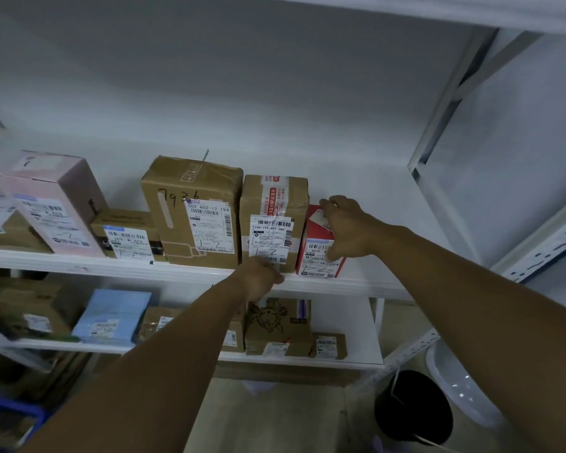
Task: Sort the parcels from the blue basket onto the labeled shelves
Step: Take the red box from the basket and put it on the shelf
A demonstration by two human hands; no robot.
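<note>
Red parcel (319,253), small, with a white label and a handwritten 1-2 on its front. It stands upright at the right end of the row on the upper shelf (356,284), touching the taped brown box (272,204) on its left. Right grip (347,227): fingers over the parcel's top, thumb down by its front right corner, curled round it. Left grip (260,277): at the shelf lip just under the taped brown box, fingers curled; whether it pinches anything I cannot tell from here. Further left in the row are a large brown box (193,204) and a pink box (56,197), labels facing out. Blue basket (10,410): low left, blurred. Step in hand, as I judge it, is seating the red parcel in line. Done well, that means base flat on the shelf, side flush against its neighbour, front level with the row, label readable. Release only once it stands unaided, since a narrow upright carton near the lip could tip forward. The left grip might steady the neighbour meanwhile.
</note>
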